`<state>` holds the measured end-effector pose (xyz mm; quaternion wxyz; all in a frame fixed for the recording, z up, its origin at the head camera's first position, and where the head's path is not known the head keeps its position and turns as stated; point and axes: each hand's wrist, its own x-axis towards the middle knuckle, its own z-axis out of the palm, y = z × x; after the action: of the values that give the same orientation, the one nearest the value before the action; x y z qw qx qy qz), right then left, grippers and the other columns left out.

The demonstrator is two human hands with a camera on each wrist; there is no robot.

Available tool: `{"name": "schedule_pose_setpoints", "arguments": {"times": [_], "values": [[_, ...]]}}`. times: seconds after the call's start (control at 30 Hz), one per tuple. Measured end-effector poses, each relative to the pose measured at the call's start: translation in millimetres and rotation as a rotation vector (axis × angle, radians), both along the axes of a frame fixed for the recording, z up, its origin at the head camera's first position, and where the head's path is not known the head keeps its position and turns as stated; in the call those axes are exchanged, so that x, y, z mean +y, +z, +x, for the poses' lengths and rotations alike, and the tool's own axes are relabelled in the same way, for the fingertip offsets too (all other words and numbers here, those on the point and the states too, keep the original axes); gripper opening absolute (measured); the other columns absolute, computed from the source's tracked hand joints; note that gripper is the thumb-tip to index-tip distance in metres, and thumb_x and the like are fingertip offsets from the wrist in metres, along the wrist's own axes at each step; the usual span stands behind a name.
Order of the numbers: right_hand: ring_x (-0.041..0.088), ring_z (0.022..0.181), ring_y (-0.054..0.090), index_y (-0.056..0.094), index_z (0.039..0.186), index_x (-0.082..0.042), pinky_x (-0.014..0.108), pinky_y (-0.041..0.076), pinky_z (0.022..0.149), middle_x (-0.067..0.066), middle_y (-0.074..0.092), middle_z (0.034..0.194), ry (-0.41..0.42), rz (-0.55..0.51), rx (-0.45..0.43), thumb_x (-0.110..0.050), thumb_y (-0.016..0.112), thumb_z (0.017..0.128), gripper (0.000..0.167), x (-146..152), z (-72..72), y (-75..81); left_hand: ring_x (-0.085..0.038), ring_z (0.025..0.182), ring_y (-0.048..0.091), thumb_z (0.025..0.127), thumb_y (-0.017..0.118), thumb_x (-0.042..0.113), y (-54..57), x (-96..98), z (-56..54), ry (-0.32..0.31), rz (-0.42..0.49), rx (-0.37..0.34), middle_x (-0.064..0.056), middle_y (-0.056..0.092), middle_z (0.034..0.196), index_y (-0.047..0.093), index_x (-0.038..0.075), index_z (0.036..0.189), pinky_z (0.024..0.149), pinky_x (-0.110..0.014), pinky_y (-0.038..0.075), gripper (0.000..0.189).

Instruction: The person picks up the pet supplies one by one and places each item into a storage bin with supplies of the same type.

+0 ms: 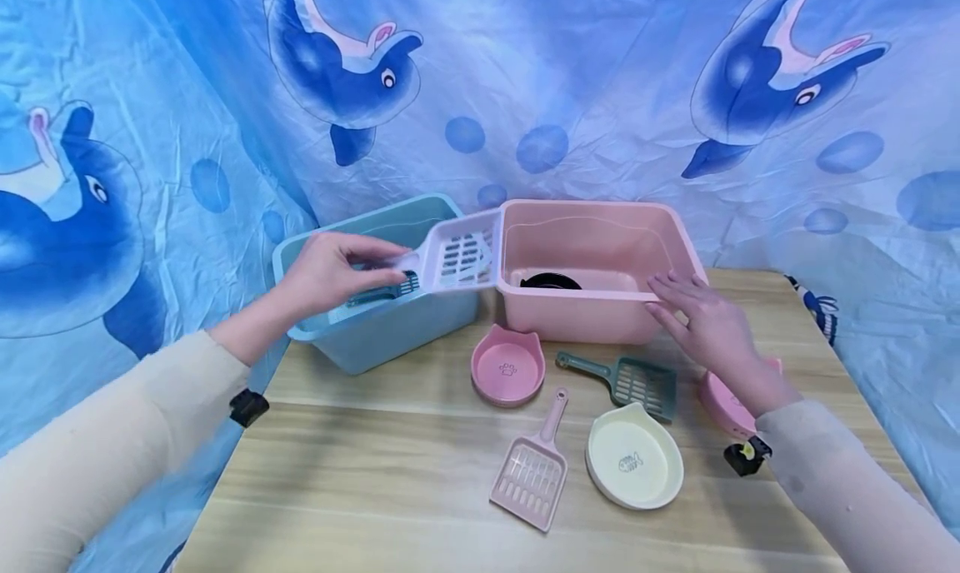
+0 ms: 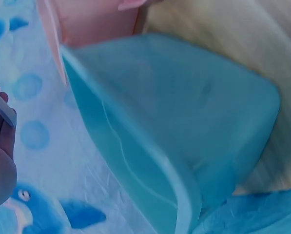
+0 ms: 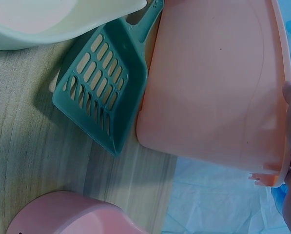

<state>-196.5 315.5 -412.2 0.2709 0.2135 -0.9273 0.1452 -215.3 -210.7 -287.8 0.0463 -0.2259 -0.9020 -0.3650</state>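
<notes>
My left hand [image 1: 333, 269] pinches the handle of a pale lavender litter scoop [image 1: 430, 265]. The slotted head of that scoop hangs over the gap between a blue tub [image 1: 405, 331] and a pink tub [image 1: 585, 319], close to the pink rim. In the left wrist view the hand shows only at the left edge. Inside the blue tub lies a teal slotted scoop [image 1: 409, 284], partly hidden by the hand. My right hand [image 1: 705, 319] rests on the front right rim of the pink tub, fingers fairly straight over the edge. A black object [image 1: 551, 281] lies inside the pink tub.
On the wooden table [image 1: 360, 473] are a pink cat-eared bowl [image 1: 507, 369], a dark green scoop [image 3: 101, 83], a dusty-pink scoop [image 1: 531, 477] and a cream bowl [image 1: 634, 458]. Another pink bowl [image 1: 723, 402] sits partly behind my right forearm. A dolphin-print cloth [image 1: 480, 82] hangs behind.
</notes>
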Motion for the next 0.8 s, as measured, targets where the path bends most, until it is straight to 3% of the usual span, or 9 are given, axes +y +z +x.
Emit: {"name": "schedule_pose_setpoints", "arguments": {"times": [0.07, 0.17, 0.3, 0.4, 0.5, 0.7, 0.8], "values": [[0.043, 0.130, 0.065, 0.072, 0.139, -0.010, 0.065, 0.051, 0.108, 0.016, 0.070, 0.139, 0.001, -0.002, 0.008, -0.024, 0.081, 0.095, 0.047, 1, -0.6, -1.0, -0.018, 0.101, 0.078, 0.093, 0.086, 0.029, 3.6, -5.4, -9.5, 0.039, 0.025, -0.049, -0.009, 0.081, 0.117, 0.082, 0.016, 0.125, 0.075, -0.016, 0.060, 0.034], [0.042, 0.129, 0.066, 0.072, 0.139, -0.010, 0.064, 0.051, 0.109, 0.015, 0.070, 0.139, -0.003, -0.008, 0.016, -0.023, 0.080, 0.096, 0.045, 0, -0.5, -1.1, -0.012, 0.101, 0.078, 0.095, 0.085, 0.032, 3.8, -15.0, -24.7, 0.087, 0.080, -0.112, -0.013, 0.079, 0.123, 0.079, 0.012, 0.129, 0.080, -0.016, 0.061, 0.040], [0.043, 0.127, 0.067, 0.073, 0.137, -0.008, 0.063, 0.051, 0.109, 0.015, 0.070, 0.138, 0.003, -0.021, 0.039, -0.019, 0.080, 0.095, 0.044, -2, 0.4, 0.3, 0.002, 0.095, 0.073, 0.094, 0.085, 0.038, -1.3, -28.7, -43.8, 0.172, 0.120, -0.156, -0.013, 0.077, 0.127, 0.077, 0.010, 0.131, 0.081, -0.016, 0.061, 0.047], [0.043, 0.125, 0.068, 0.074, 0.136, -0.007, 0.061, 0.049, 0.113, 0.016, 0.071, 0.136, 0.006, -0.029, 0.053, -0.018, 0.081, 0.094, 0.043, -4, 0.5, -1.7, 0.003, 0.098, 0.071, 0.094, 0.084, 0.042, -8.0, -38.0, -55.9, 0.213, 0.132, -0.191, -0.012, 0.075, 0.132, 0.075, 0.010, 0.135, 0.082, -0.015, 0.060, 0.053], [0.043, 0.126, 0.068, 0.073, 0.137, -0.009, 0.060, 0.048, 0.114, 0.016, 0.071, 0.136, -0.010, -0.023, 0.047, -0.019, 0.081, 0.095, 0.044, -4, 0.1, -3.4, -0.005, 0.104, 0.071, 0.095, 0.082, 0.043, -14.8, -45.4, -66.7, 0.239, 0.133, -0.216, -0.013, 0.073, 0.136, 0.073, 0.010, 0.138, 0.085, -0.017, 0.060, 0.055], [0.042, 0.126, 0.068, 0.073, 0.136, -0.007, 0.062, 0.049, 0.112, 0.016, 0.071, 0.136, -0.021, -0.017, 0.047, -0.017, 0.082, 0.093, 0.044, -4, 0.8, -3.2, -0.031, 0.120, 0.064, 0.096, 0.080, 0.046, -30.8, -55.0, -86.1, 0.271, 0.055, -0.289, -0.019, 0.067, 0.143, 0.070, 0.009, 0.141, 0.102, -0.043, 0.056, 0.059], [0.041, 0.125, 0.069, 0.074, 0.135, -0.006, 0.063, 0.050, 0.111, 0.016, 0.071, 0.136, -0.018, -0.015, 0.059, -0.015, 0.082, 0.092, 0.044, -4, 0.1, -3.5, -0.036, 0.122, 0.061, 0.097, 0.079, 0.047, -39.1, -57.6, -93.7, 0.265, 0.025, -0.351, -0.020, 0.065, 0.143, 0.069, 0.008, 0.142, 0.101, -0.047, 0.053, 0.060]]}}
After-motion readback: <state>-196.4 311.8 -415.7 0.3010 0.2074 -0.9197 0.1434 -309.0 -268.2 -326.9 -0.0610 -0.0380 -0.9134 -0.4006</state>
